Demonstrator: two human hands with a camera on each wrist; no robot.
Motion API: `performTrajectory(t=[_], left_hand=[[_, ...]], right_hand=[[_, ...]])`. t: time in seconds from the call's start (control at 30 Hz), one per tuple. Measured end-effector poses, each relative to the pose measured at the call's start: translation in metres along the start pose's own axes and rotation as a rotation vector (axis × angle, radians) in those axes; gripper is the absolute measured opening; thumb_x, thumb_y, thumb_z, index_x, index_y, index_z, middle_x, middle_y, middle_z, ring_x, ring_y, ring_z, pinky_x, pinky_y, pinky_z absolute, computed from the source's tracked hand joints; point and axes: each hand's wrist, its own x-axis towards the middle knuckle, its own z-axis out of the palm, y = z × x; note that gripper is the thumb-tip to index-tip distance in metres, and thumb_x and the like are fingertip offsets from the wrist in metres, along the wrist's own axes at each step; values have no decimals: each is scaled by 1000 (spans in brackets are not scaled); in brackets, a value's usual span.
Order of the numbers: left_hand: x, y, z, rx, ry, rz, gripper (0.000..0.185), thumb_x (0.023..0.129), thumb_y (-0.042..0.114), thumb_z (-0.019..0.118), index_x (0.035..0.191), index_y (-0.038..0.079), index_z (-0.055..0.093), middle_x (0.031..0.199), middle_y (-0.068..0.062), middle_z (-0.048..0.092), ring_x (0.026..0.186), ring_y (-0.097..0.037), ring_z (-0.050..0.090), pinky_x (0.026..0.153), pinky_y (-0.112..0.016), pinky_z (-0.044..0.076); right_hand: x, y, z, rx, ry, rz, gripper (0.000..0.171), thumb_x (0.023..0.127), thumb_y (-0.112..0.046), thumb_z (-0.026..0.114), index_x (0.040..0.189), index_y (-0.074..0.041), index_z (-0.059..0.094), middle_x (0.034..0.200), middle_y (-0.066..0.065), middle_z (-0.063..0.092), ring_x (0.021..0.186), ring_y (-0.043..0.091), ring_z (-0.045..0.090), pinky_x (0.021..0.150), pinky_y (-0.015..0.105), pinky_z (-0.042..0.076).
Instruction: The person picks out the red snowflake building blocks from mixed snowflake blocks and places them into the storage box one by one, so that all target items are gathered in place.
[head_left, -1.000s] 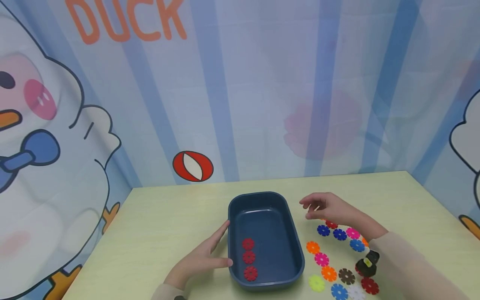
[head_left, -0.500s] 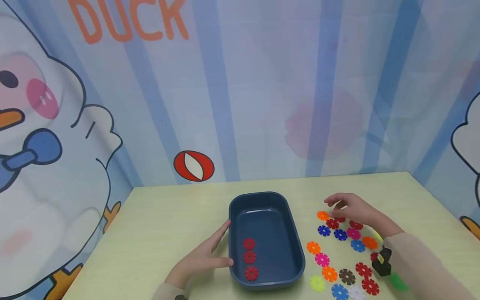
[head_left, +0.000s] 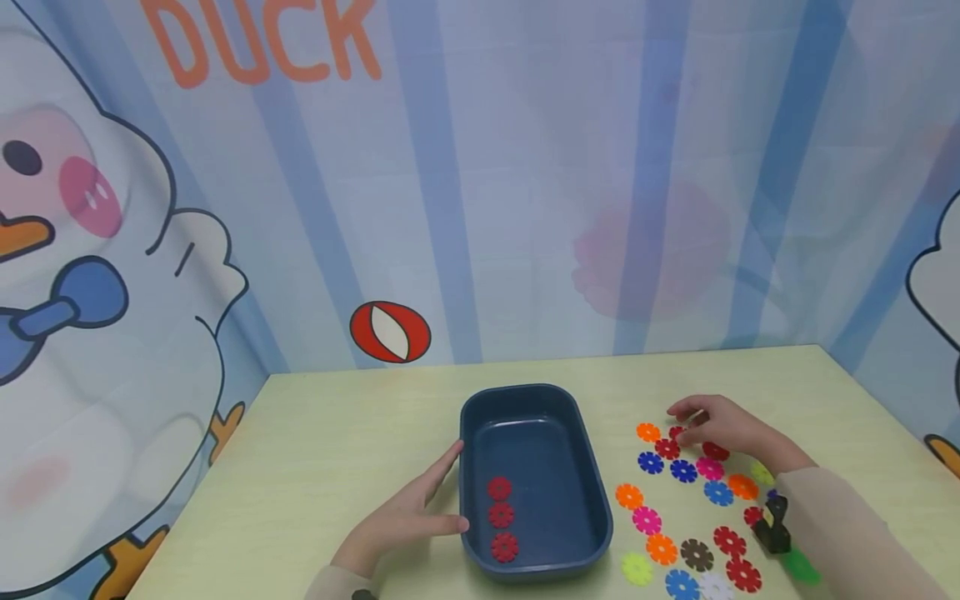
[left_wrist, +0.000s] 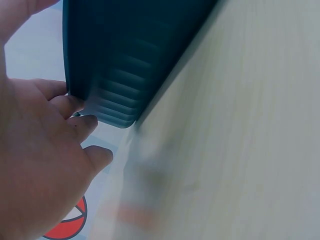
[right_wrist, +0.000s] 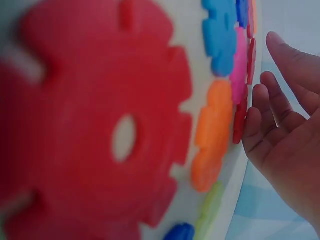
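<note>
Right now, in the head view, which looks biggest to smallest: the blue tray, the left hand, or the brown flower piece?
1. Tray: biggest.
2. Left hand, resting against the tray's side.
3. Brown piece: smallest.
All three lie about equally near the camera, so the order seems sure.

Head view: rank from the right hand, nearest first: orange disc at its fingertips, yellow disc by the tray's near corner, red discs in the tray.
From the right hand:
1. Orange disc, just left of the fingertips.
2. Yellow disc, near edge, by the tray corner.
3. Red discs, inside the tray, left side.
</note>
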Motion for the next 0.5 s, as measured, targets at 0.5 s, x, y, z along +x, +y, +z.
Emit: performTrajectory(t=[0.5], left_hand=[[-1,2,0,-16,-5,-13,96,83,36,73,156,22,13,162,-3,10,148,-33,8,115,-61,16]], right_hand=[[3,8,0,-54,-13,51,43,81,-15,75,117,5,61,106,14,62,92,25,55,84,44,55]])
